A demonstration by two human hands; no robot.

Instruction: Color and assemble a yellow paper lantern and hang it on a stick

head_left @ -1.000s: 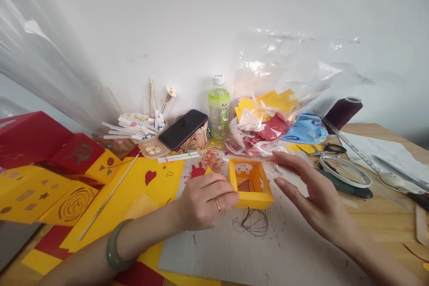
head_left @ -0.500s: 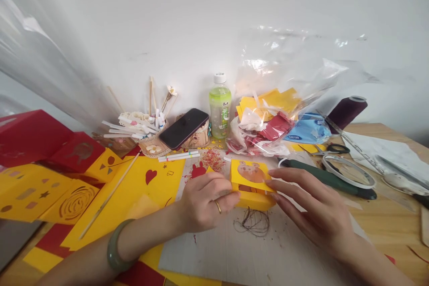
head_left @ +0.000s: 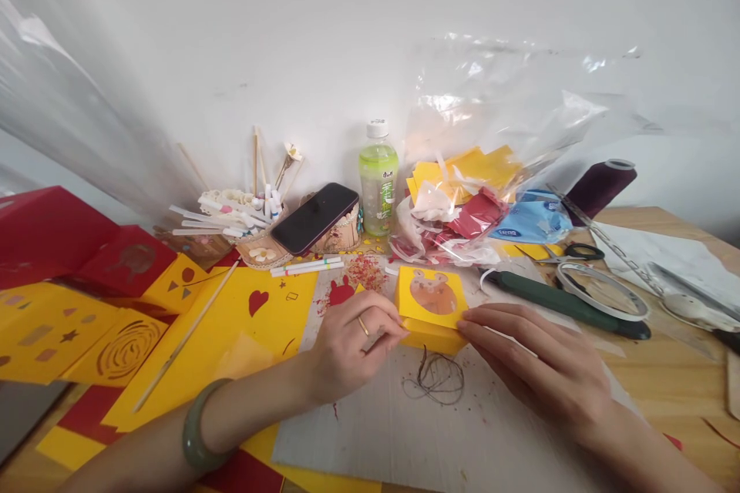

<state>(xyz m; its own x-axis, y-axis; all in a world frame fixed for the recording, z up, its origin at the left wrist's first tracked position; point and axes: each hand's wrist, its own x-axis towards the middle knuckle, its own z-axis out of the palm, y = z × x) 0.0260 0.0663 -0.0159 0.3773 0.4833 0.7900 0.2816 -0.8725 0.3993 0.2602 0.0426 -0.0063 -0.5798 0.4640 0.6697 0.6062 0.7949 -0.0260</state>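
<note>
A small yellow paper box [head_left: 431, 308] with an animal-head cut-out in its top stands on the grey board between my hands. Its top flap lies nearly level over the front wall. My left hand [head_left: 361, 339] pinches the box's front left corner with thumb and forefinger; a ring and a green bangle are on this arm. The fingers of my right hand [head_left: 532, 347], held close together, grip the right side at the front corner, with the thumb hidden. In front of the box lies a loose tangle of dark thread [head_left: 442, 381].
Yellow card sheets [head_left: 271, 323] and red and yellow cut-out boxes [head_left: 124, 262] spread to the left. Behind stand a green drink bottle [head_left: 378, 181], a phone [head_left: 315, 218] and a plastic bag of scraps [head_left: 462, 208]. A green-handled tool [head_left: 543, 296], tape roll [head_left: 601, 291] and scissors [head_left: 581, 250] lie right.
The box's top flap has come down over the opening that showed at the front. My left hand has turned to a pinch at the corner, and the view has shifted slightly.
</note>
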